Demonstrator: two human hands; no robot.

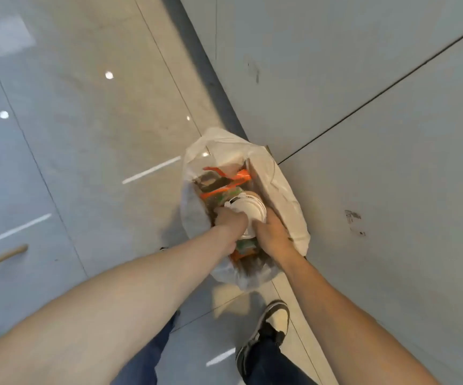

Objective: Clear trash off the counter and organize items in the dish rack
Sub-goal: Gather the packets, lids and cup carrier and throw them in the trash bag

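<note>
A white plastic trash bag [283,190] stands open on the floor against a grey cabinet front. Inside it lie orange and green wrappers [226,190] and dark scraps. A white lidded disposable cup [248,208] lies on its side at the bag's mouth. My left hand [230,222] grips the cup from the left. My right hand [270,234] holds it from the right, next to the bag's rim. The cup's lower part is hidden between my hands.
Glossy grey floor tiles [85,134] spread to the left. Grey cabinet panels [363,107] rise on the right. A wooden stick end [2,258] lies at the far left. My shoe [269,329] and jeans are just below the bag.
</note>
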